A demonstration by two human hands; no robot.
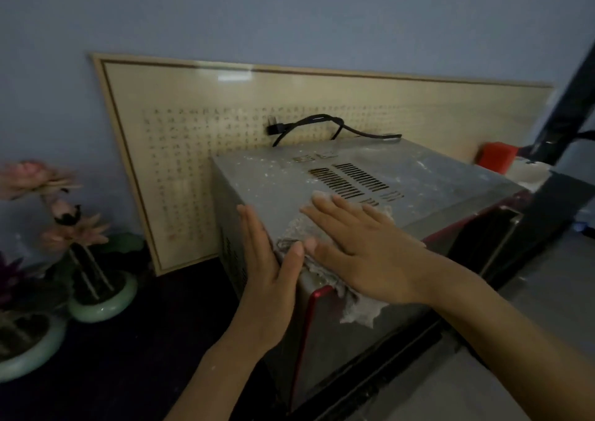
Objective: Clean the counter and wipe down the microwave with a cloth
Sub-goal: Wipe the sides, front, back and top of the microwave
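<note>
**Hazards, largest item first**
- Microwave (322, 175): stands on the dark worktop (145, 356), close in front of a framed panel (180, 150) leaning on the wall. A hard sideways wipe could likely slide or skew the casing.
- Flower ornaments (96, 291): on the worktop to the left, near the casing. A shifted microwave or a swinging elbow could knock them.
- Power cord (322, 119): lies loose on the rear of the top, plug free. A long stroke could snag it or push it off the back.
- Vent slots (354, 179): just ahead of the fingertips. Grit or damp could be driven into them.
- Cloth (360, 314): pinned only by a flat palm, so it may bunch or slip off the front corner.

**Condition**
- Microwave: grey metal casing with red door trim, top dusty and flecked with pale specks.
- Cloth: grey, ragged and crumpled, draped over the front left corner of the top.
- Right hand (363, 243): grip released, fingers straight, pressing the cloth.
- Left hand (270, 269): grip released, palm flat on the left side wall, thumb over the top edge.
</note>
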